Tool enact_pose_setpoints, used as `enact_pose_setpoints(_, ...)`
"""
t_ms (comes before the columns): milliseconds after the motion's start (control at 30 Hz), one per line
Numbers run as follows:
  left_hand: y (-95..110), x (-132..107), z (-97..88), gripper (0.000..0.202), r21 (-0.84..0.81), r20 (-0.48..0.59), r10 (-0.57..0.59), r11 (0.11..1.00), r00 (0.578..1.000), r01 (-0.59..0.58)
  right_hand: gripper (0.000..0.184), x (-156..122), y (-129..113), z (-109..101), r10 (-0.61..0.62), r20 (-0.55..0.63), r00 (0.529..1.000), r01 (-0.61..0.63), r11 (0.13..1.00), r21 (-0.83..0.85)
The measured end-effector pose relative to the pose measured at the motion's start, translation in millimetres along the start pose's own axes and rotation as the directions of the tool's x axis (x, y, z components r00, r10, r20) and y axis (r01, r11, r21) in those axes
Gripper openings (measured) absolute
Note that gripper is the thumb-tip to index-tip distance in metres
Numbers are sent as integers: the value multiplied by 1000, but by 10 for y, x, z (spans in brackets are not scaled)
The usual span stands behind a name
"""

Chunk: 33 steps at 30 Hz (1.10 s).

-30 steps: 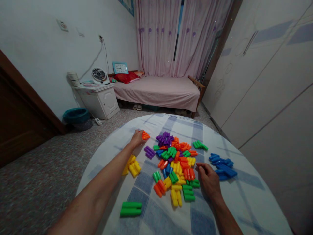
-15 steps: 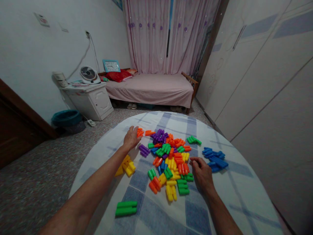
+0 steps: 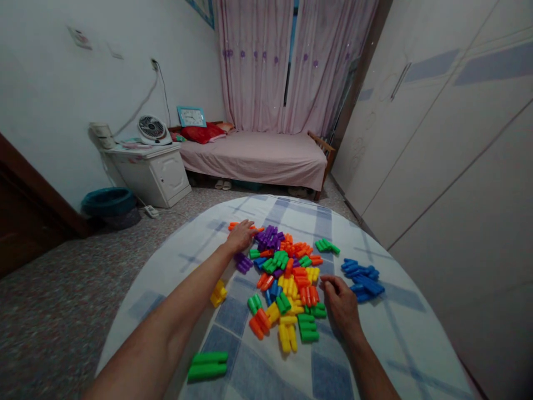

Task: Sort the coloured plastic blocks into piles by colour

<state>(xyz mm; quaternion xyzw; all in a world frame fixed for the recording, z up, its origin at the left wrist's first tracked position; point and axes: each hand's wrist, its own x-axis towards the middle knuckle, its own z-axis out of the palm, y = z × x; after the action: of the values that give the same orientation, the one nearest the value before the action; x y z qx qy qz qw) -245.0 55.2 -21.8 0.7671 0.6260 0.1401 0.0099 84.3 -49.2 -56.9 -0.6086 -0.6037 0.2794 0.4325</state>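
Observation:
A pile of coloured plastic blocks [image 3: 289, 280] lies in the middle of a round table covered by a blue-checked cloth [image 3: 366, 355]. My left hand [image 3: 240, 237] reaches to the pile's far left edge, its fingers stretched flat over orange blocks [image 3: 233, 225] beside purple ones [image 3: 270, 238]. My right hand [image 3: 340, 303] rests on the cloth at the pile's right side, fingers curled and touching red and green blocks; I cannot see anything in it. A group of blue blocks [image 3: 361, 276] lies to the right of that hand.
Set apart on the cloth are a green block pair [image 3: 207, 365] at the near left, yellow blocks [image 3: 219, 293] under my left forearm, and green blocks [image 3: 326, 245] far right. Beyond the table are a pink bed [image 3: 258, 155], a white cabinet [image 3: 150, 175] with a fan, and wardrobe doors [image 3: 437, 128].
My left hand let go of the orange block, opened, and moved right toward the pile's far edge. The right hand stayed almost still. The camera shifted slightly.

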Motion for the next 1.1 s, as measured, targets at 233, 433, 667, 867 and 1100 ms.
enact_pose_setpoints(233,-5,-12,60,27,30,-21,-154,988,988,154,29,6,48,5,-10,-1,1000,10,1000,25)
enact_pose_setpoints(433,121,-160,-113,32,-10,-51,-145,989,988,145,28,-2,34,9,-12,-12,1000,12,1000,22)
enact_pose_setpoints(667,434,-1265,-359,33,-406,-177,-154,911,972,70,29,-10,0,-11,-59,-2,998,59,998,11)
enact_pose_setpoints(867,731,-2261,-294,30,-456,-222,-287,875,932,161,30,7,21,13,-89,-14,996,90,996,6)
enact_pose_setpoints(1100,910,-2623,-187,30,-324,-169,-182,939,969,120,32,17,61,21,-92,-34,995,91,995,-36)
